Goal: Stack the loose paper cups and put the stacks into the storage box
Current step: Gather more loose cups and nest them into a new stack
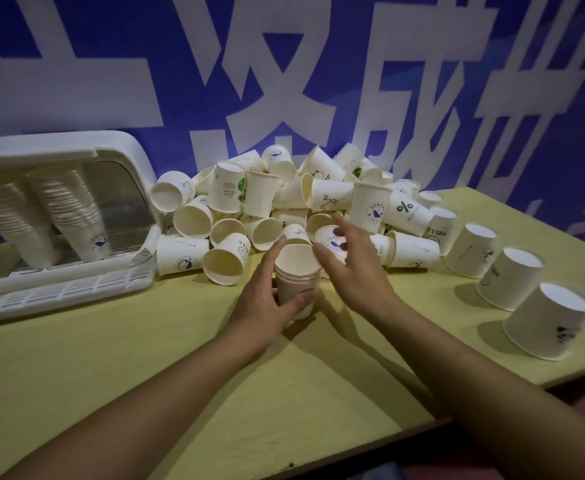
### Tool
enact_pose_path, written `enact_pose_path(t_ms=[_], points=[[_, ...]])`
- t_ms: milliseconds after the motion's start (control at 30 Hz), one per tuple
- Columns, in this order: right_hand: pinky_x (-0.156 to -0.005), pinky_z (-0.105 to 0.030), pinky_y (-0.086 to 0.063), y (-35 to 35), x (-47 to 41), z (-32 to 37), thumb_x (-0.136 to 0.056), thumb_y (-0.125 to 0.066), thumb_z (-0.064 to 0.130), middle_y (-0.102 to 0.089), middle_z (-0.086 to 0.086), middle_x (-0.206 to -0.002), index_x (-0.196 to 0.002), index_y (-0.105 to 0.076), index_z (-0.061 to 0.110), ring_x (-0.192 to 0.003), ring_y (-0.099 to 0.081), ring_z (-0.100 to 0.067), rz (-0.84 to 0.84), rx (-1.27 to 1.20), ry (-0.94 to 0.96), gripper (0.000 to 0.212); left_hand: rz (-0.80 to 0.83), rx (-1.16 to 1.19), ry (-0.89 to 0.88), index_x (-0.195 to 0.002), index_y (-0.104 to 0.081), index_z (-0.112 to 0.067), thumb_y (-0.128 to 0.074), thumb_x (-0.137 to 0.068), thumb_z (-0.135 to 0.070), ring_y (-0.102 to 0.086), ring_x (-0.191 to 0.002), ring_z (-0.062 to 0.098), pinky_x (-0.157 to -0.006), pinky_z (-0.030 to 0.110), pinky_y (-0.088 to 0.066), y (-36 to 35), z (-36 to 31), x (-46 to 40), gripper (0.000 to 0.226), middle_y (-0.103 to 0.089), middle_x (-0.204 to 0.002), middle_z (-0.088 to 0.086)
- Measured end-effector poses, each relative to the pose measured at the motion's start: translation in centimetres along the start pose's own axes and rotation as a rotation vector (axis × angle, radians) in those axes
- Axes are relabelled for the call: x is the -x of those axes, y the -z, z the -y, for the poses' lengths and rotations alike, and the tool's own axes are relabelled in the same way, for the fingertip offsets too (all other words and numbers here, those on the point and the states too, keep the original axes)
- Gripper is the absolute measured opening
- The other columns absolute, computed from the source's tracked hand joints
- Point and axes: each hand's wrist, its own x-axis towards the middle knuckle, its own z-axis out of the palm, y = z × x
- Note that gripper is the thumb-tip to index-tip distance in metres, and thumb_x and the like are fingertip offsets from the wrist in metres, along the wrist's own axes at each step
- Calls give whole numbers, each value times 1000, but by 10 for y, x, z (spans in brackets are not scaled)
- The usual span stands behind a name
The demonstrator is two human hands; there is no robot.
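Hands meet at frame centre: left hand (267,303) grips a short stack (297,282) of nested cups upright on the worktop (145,358); right hand (350,268) spreads wide and empty above it.

Storage box (125,157) at left, lid up, already holds two tall stacks. The white printed paper cups look light and easily dented. Reaching into the heap (294,202) behind could send cups rolling; squeezing could crush rims. Three cups (509,277) sit upside down at right.

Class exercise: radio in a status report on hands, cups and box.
Left hand grips short cup stack, upright on table. Right hand open, reaching into loose cup pile. Box open, tall stacks inside. Nothing in the way.
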Motion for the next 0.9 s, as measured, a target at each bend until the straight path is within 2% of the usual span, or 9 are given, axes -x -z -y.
enact_pose_path(t_ms=[67,133,200,300,467,600,733,800,900], points=[[-101,-32,-35,13,-22,-15,-93,-63,43,-45,-2,-135,-150,-32,29,-120,-43,-18,-272,53,-15,66,1,33,-1,-144,-21,-69,-81,-81,-40,-57,-125,13,-101,43,-53,-11,-4,-6,91,-47,-150,-14],[-104,-38,-34,26,-48,-30,-91,-65,44,-44,-7,-137,-150,-30,31,-123,-40,-24,-381,106,-114,70,-19,61,23,-146,-16,-68,-78,-82,-41,-59,-123,17,-99,48,-54,-19,-11,-15,93,-46,-151,-12],[-106,-46,-34,35,-69,-40,-89,-66,51,-42,-11,-140,-151,-27,32,-126,-39,-30,-380,162,-232,76,-67,80,35,-147,-14,-65,-76,-82,-44,-57,-124,16,-101,47,-53,-24,-19,-25,92,-45,-152,-11],[-104,-51,-39,35,-88,-48,-84,-62,66,-46,-10,-141,-150,-25,34,-126,-45,-32,-349,267,-247,82,-93,101,44,-151,-13,-57,-75,-85,-43,-57,-122,17,-100,47,-53,-28,-28,-37,92,-43,-153,-8],[-92,-52,-49,34,-101,-54,-81,-58,71,-62,-5,-121,-141,-33,31,-112,-57,-33,-297,416,-277,76,-19,49,51,-155,-7,-51,-75,-85,-47,-62,-111,14,-90,39,-57,-27,-23,-43,97,-50,-140,-4],[-84,-50,-56,36,-95,-48,-81,-68,55,-62,1,-116,-134,-35,34,-100,-63,-24,-337,156,-173,66,33,72,74,-153,-13,-54,-78,-82,-49,-67,-107,13,-92,44,-58,-23,-23,-40,96,-62,-135,2],[-79,-29,-58,53,-73,-18,-86,-74,37,-49,9,-118,-143,-32,34,-94,-60,-6,-338,-181,-27,71,77,18,12,-143,-1,-71,-78,-67,-63,-60,-121,16,-100,50,-53,-26,-33,-34,108,-53,-147,4],[-74,-20,-53,61,-53,-5,-87,-74,34,-46,10,-121,-146,-29,35,-97,-56,-3,-275,-223,-10,74,103,-16,-39,-145,8,-68,-82,-70,-59,-53,-122,11,-101,45,-50,-32,-38,-33,117,-49,-149,5],[-72,-16,-50,71,-20,2,-88,-73,34,-42,11,-128,-147,-25,39,-102,-53,-3,-202,-242,-33,77,115,-40,-126,-147,13,-64,-81,-76,-53,-51,-116,8,-93,35,-49,-45,-47,-32,118,-48,-148,3]])
